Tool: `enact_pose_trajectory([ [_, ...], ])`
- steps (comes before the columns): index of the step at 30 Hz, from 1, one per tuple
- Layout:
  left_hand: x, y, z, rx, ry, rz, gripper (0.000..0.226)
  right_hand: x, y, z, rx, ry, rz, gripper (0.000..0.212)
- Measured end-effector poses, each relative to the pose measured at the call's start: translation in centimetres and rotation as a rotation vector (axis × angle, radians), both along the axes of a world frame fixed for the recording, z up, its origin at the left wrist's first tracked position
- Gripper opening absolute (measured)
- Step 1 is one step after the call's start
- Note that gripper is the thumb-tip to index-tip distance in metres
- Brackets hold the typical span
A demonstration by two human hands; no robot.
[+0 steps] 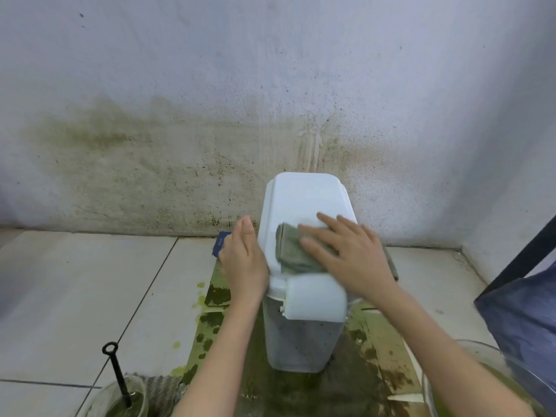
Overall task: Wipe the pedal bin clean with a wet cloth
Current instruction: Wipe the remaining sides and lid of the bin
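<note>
A tall white pedal bin (pixel 301 197) stands on a green-stained mat near the wall, its lid closed. A folded grey-green cloth (pixel 290 249) lies on the near part of the lid. My right hand (pixel 349 254) presses flat on the cloth with fingers spread, pointing left. My left hand (pixel 245 260) rests flat against the bin's left side at lid height, fingers straight and pointing away from me. The bin's lower body (pixel 298 344) is speckled with dark spots.
A stained wall rises just behind the bin. A dirty green mat (pixel 304 392) lies under it on pale floor tiles. A glass jar with green liquid and a black rod (pixel 120 377) sits lower left. A glass bowl (pixel 487 371) and blue fabric (pixel 523 314) are at right.
</note>
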State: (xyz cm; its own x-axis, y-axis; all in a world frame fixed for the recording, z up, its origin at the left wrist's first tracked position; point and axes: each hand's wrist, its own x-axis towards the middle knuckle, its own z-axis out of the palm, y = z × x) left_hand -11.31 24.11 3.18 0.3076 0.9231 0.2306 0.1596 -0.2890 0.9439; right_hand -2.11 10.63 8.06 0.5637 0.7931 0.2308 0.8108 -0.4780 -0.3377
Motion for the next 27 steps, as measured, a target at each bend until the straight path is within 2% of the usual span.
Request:
enact_pose_trajectory([
  [2, 0.0, 0.0, 0.1, 0.095, 0.011, 0.006, 0.047, 3.0, 2.0, 0.6, -0.007, 0.182, -0.045, 0.047],
  [4, -0.4, -0.4, 0.6, 0.201, -0.029, -0.017, 0.049, 4.6, 2.9, 0.2, 0.086, 0.299, -0.054, 0.044],
  [8, -2.3, -3.1, -0.2, 0.495, -0.16, -0.242, 0.043, 3.3, 1.1, -1.0, 0.331, 0.486, -0.073, 0.037],
  [10, -2.8, -3.9, -1.6, 0.664, -0.117, -0.301, 0.043, 1.1, -1.0, -2.0, 0.45, 0.517, -0.087, 0.035],
  [12, -2.5, -3.8, -2.3, 0.733, -0.094, -0.296, 0.039, -2.3, -3.0, -3.6, 0.557, 0.471, -0.083, 0.036],
  [15, -2.0, -3.3, -2.3, 0.738, -0.096, -0.267, 0.034, -6.0, -4.1, -6.0, 0.674, 0.437, -0.052, 0.047],
  [17, -1.5, -3.1, -2.1, 0.711, -0.108, -0.257, 0.03, -5.5, -3.6, -6.2, 0.717, 0.474, -0.052, 0.047],
  [20, 0.2, -2.2, 0.0, 0.548, -0.087, -0.281, 0.027, -1.3, -1.9, -3.8, 0.736, 0.59, -0.067, 0.042],
  [23, 2.6, -0.7, 2.8, 0.424, -0.073, -0.305, 0.034, 3.4, 0.1, -1.6, 0.767, 0.688, -0.06, 0.04],
  [27, 4.6, 0.7, 4.3, 0.333, -0.088, -0.29, 0.036, 7.1, 2.2, 0.1, 0.837, 0.949, -0.251, 0.026],
])
